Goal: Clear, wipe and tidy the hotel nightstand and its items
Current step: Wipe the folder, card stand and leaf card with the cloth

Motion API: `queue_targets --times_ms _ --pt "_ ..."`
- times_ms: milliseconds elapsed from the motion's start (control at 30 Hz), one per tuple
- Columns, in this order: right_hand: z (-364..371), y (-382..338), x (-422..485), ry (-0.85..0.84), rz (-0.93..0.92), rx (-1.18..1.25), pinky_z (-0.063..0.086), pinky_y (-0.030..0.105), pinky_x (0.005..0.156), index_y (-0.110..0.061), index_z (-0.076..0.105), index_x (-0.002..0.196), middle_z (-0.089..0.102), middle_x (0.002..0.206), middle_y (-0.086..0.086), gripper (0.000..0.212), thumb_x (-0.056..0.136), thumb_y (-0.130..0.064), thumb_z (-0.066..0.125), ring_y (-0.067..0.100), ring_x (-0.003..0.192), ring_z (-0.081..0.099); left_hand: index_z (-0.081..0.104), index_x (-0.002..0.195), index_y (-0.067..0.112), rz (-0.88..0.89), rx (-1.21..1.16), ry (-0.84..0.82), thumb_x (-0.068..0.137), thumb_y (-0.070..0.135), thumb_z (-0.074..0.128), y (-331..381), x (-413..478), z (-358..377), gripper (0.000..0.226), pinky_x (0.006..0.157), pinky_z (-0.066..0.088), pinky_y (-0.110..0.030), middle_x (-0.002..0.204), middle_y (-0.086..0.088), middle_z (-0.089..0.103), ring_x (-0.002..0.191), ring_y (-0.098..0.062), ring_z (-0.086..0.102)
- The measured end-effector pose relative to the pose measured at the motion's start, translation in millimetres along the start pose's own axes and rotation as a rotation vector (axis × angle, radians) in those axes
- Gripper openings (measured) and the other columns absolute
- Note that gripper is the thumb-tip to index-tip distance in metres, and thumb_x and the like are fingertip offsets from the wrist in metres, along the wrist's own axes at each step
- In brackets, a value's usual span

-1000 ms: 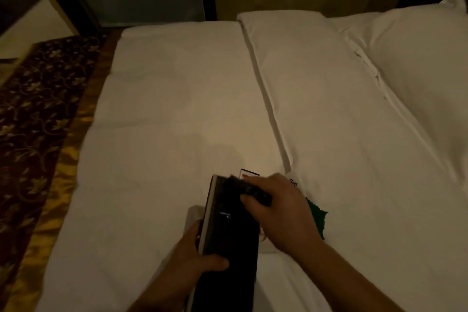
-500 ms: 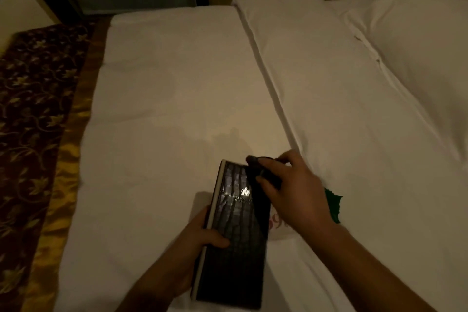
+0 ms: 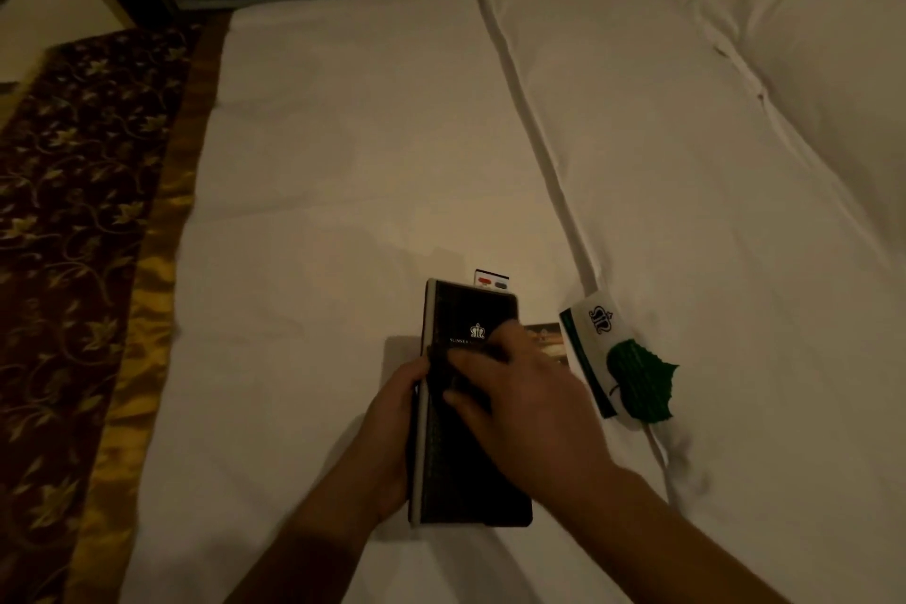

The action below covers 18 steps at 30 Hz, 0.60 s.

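- One black folder [image 3: 473, 451] with a pale crown emblem on its cover lies lengthwise on the white bed sheet [image 3: 343, 162], near the bottom middle of the view. A pale edge runs down its left side.
- Two bare hands are on it.
- The left hand [image 3: 392, 412] holds the folder's left edge, its fingers curled round that edge.
- The right hand [image 3: 524, 407] lies across the cover. Its fingers [image 3: 463, 361] are bent over one dark cloth [image 3: 443, 370] (dim light, so cloth is the best reading) and hold it against the cover.
- Four small items lie on the sheet round the folder's far end:
- one white slip with a red and a grey mark [image 3: 491, 281], peeking out past the folder's top edge;
- one dark picture card [image 3: 546, 339], just right of the folder and partly under the right hand;
- one white card with a crown logo [image 3: 591, 334], further right;
- one green leaf-shaped tag [image 3: 640, 383], overlapping that white card's near end.
- One folded duvet [image 3: 686, 162] covers the bed's right half, with one white pillow [image 3: 843, 54] at the top right.
- One patterned gold-and-maroon bed runner [image 3: 83, 221] lies across the bed on the left.
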State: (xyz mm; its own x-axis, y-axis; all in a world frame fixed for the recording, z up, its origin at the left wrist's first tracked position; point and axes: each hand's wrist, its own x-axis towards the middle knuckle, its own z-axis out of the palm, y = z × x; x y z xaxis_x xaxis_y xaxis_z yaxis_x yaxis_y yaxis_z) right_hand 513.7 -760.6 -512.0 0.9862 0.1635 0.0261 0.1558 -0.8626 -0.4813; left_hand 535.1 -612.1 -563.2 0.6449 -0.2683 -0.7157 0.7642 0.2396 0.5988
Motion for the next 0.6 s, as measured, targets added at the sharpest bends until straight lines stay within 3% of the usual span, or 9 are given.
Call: queue_targets --times_ms 67,133,200,333,400,467,500,600 --pt "8 -12 -23 -0.099 -0.107 0.008 0.056 0.029 0.071 -0.044 0.051 0.123 0.048 0.118 -0.005 0.035 0.088 -0.05 0.051 0.014 0.09 0.06 0.08 0.102 0.016 0.001 -0.01 0.014 0.081 0.049 0.058 0 3 3 0.045 0.065 0.06 -0.033 0.101 -0.018 0.077 0.089 -0.031 0.076" --pt "9 -18 -53 -0.216 -0.174 0.043 0.057 0.029 0.059 -0.045 0.054 0.117 0.054 0.111 -0.005 0.032 0.086 -0.052 0.051 0.012 0.079 0.062 0.081 0.095 0.012 0.002 -0.055 0.03 0.078 0.047 0.062 0 6 3 0.043 0.064 0.061 -0.033 0.097 -0.019 0.078 0.086 -0.03 0.077" --pt "9 -4 -65 -0.195 -0.215 0.014 0.057 0.028 0.053 -0.043 0.057 0.115 0.06 0.106 -0.004 0.032 0.084 -0.05 0.055 0.012 0.075 0.064 0.081 0.099 0.012 -0.001 -0.081 0.033 0.081 0.048 0.063 -3 7 1 0.044 0.066 0.061 -0.035 0.101 -0.019 0.077 0.089 -0.031 0.076" --pt "-5 26 -56 -0.052 0.054 0.008 0.058 0.027 0.059 -0.038 0.061 0.118 0.059 0.108 -0.004 0.039 0.08 -0.046 0.065 0.013 0.079 0.064 0.081 0.097 0.019 -0.022 -0.057 0.091 0.088 0.059 0.053 -12 10 2 0.05 0.064 0.061 -0.037 0.103 -0.019 0.077 0.089 -0.032 0.076" --pt "2 22 -58 -0.101 -0.075 -0.028 0.057 0.027 0.058 -0.039 0.057 0.119 0.058 0.109 -0.004 0.038 0.082 -0.049 0.059 0.012 0.081 0.062 0.082 0.095 0.017 -0.042 -0.027 0.089 0.088 0.057 0.053 -12 10 4 0.05 0.067 0.062 -0.039 0.101 -0.019 0.077 0.087 -0.033 0.076" --pt "9 23 -62 -0.132 -0.241 -0.097 0.056 0.026 0.055 -0.038 0.056 0.116 0.058 0.108 -0.004 0.036 0.082 -0.05 0.054 0.012 0.078 0.062 0.075 0.112 0.016 -0.02 0.006 0.069 0.086 0.048 0.064 -11 8 5 0.043 0.079 0.06 -0.045 0.109 -0.02 0.075 0.097 -0.037 0.074" --pt "7 29 -56 -0.112 -0.24 -0.135 0.055 0.024 0.055 -0.038 0.057 0.115 0.058 0.108 -0.005 0.035 0.082 -0.049 0.053 0.011 0.077 0.062 0.069 0.121 0.016 0.015 0.014 0.054 0.084 0.041 0.07 -11 8 4 0.044 0.082 0.059 -0.048 0.113 -0.02 0.074 0.102 -0.039 0.072" --pt "-8 58 -23 0.091 0.118 -0.114 0.049 0.022 0.058 -0.039 0.063 0.116 0.058 0.104 -0.006 0.033 0.084 -0.045 0.06 0.013 0.078 0.062 0.063 0.129 0.016 0.08 0.053 0.001 0.078 0.033 0.077 -12 3 3 0.056 0.083 0.059 -0.046 0.119 -0.018 0.072 0.108 -0.038 0.07"
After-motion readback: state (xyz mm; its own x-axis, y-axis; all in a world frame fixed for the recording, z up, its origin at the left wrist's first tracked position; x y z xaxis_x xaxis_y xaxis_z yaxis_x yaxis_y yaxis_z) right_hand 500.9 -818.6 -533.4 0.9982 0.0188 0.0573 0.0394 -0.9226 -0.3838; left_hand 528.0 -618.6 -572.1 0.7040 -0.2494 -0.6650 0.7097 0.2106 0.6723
